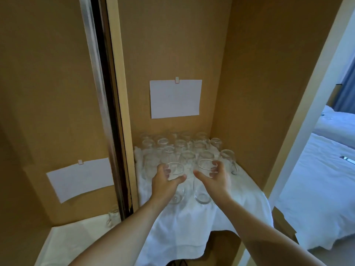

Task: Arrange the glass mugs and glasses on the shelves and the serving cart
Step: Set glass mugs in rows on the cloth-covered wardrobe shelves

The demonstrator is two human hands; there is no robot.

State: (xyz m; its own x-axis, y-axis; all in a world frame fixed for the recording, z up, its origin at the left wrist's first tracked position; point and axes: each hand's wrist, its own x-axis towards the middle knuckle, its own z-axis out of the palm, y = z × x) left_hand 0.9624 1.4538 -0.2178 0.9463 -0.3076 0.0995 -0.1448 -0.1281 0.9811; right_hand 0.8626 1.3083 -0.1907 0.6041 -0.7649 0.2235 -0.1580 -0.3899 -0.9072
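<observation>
Near the middle of the frame, the left hand [166, 179] gripped a tall clear glass [175, 181] just below its rim, fingers curled round the far side and thumb across the near side. Just to its right, the right hand [214, 174] reached round a second glass [204, 179], its thumb stretched out to the left and its fingers curved about the right side near the rim; whether they pressed the glass firmly could not be told. Both glasses stood upright with their mouths open, and nothing could be seen inside them. Their bases rested on a white cloth [192, 223] that covered the shelf [247, 181] in the lower centre and hung over its front edge. Behind the hands, toward the back wall, a cluster of empty glasses [180, 148] stood close together in rough rows, also upright on the cloth; one at the right end [228, 160] appeared to have a handle. A blank sheet of paper [175, 98] was clipped to the brown wall above them. At the left of the frame a mirror [48, 131] repeated the paper and one glass. At the right edge a bed with white linen [322, 185] showed through a doorway.
</observation>
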